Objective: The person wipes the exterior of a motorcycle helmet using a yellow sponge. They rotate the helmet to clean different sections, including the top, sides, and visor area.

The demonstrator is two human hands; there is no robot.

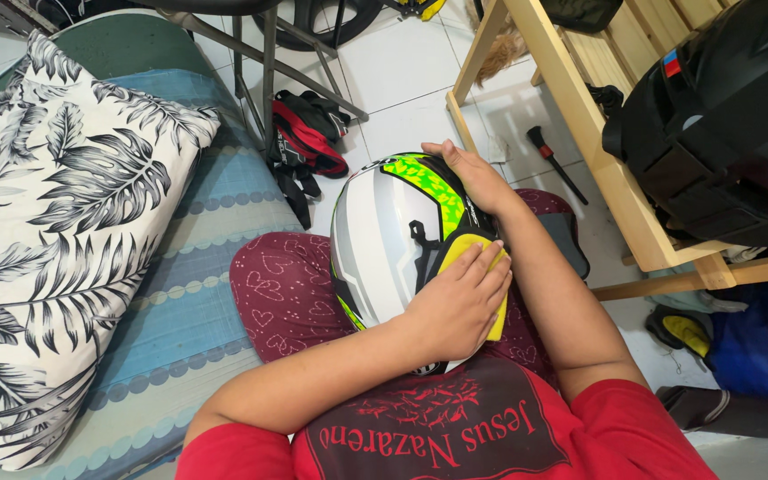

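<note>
We sit on a blue striped mattress (193,293) beside a white tiled floor (402,80); the glossy white-and-green motorcycle helmet (388,236) rests on our lap. Our right hand (473,173) lies flat, steadying its top, while our left hand (457,302) presses a folded yellow cloth (468,249) against its side.

Red printed shirt (455,436), maroon heart-patterned trousers (286,293), bare forearms.

The helmet (384,236) is white and grey with neon green and black patches; the cloth (491,267) on it is yellow. The trousers (282,293) are maroon with small hearts, the pillow (55,213) white with black leaves, the mattress (188,293) blue-striped.
</note>
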